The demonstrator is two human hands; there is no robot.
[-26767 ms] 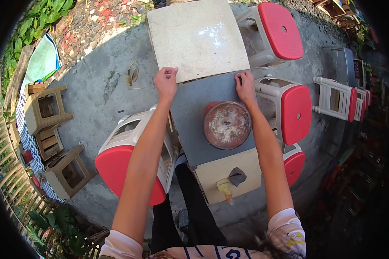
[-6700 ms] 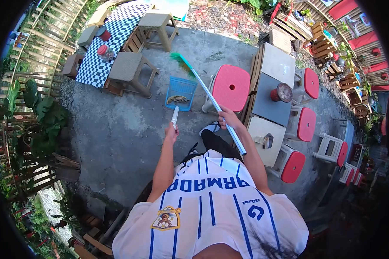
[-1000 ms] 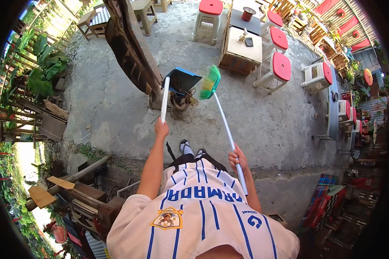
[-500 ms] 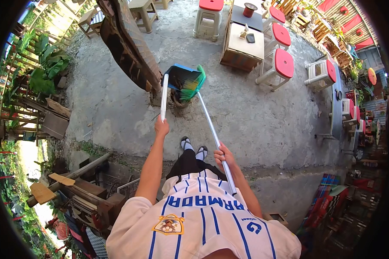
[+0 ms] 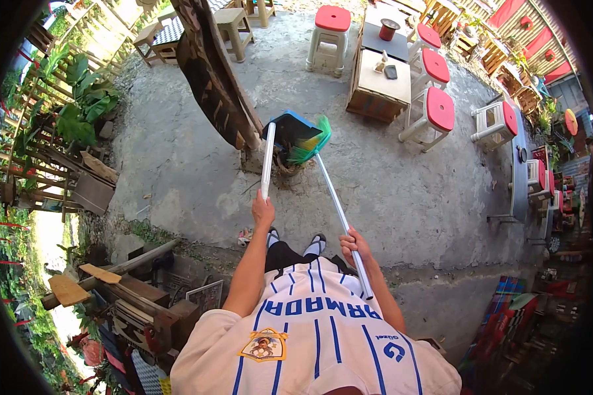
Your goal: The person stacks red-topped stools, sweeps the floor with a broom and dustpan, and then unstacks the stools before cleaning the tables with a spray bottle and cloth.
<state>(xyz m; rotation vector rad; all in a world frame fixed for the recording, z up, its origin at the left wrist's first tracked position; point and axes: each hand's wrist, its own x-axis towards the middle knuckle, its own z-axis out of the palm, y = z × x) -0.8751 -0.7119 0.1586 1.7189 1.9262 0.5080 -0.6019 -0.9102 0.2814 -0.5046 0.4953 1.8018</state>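
My left hand (image 5: 263, 209) is wrapped round the pale handle of a dustpan (image 5: 295, 129), a dark pan with a blue rim held near the base of a tree trunk. The metal handle of a broom (image 5: 337, 195) is in the grip of my right hand (image 5: 356, 246). Green and yellow bristles (image 5: 311, 146) lie against the right side of the pan's mouth. Whether the pan holds anything cannot be made out. Below the pan, dark roots or debris (image 5: 284, 164) show at the trunk's foot.
The tree trunk (image 5: 212, 79) leans up just left of the dustpan. A wooden table (image 5: 383, 85) and red-topped stools (image 5: 439, 109) stand at the upper right. Piled wood (image 5: 135, 289) is at the lower left. Grey concrete floor (image 5: 197, 178) surrounds my feet.
The whole scene has shifted slightly right and down in view. The dustpan and broom stay together beside the trunk, and my feet have moved further apart.
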